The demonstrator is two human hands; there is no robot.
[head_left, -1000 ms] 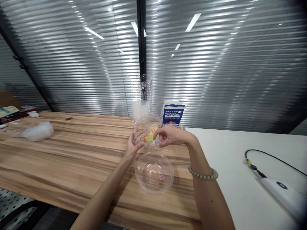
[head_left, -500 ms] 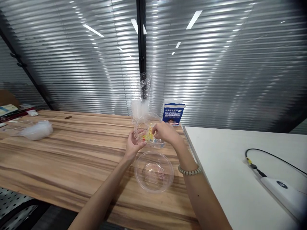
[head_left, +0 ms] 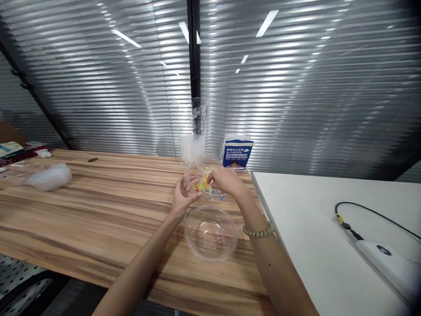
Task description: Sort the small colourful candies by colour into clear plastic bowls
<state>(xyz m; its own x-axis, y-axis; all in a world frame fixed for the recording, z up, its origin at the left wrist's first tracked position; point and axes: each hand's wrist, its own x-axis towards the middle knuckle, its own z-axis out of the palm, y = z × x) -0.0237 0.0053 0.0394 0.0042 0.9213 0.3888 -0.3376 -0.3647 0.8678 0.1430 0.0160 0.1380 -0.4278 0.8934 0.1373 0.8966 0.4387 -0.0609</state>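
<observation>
A clear plastic bowl (head_left: 194, 164) with small yellow, red and blue pieces (head_left: 204, 184) inside stands tilted on the wooden table. My left hand (head_left: 184, 195) grips its left side, fingers behind the wall and thumb in front. Over the right part of the bowl is my right hand (head_left: 223, 180), its fingers bent together and pointing down at the yellow pieces. Whatever its fingertips hold is too small to make out. A second clear bowl (head_left: 211, 252) sits nearer to me, between my forearms, with nothing visible in it.
Behind the bowl are a clear plastic bag (head_left: 192, 147) and a blue packet (head_left: 237, 154). A translucent bag (head_left: 49, 177) lies at the left. On the white table (head_left: 305, 206) at the right are a white device (head_left: 388, 267) and a black cable (head_left: 378, 213).
The view has shifted slightly, so most things sit a little higher. Both hands keep nearly the same places at the bowl; my right fingers have moved only slightly.
</observation>
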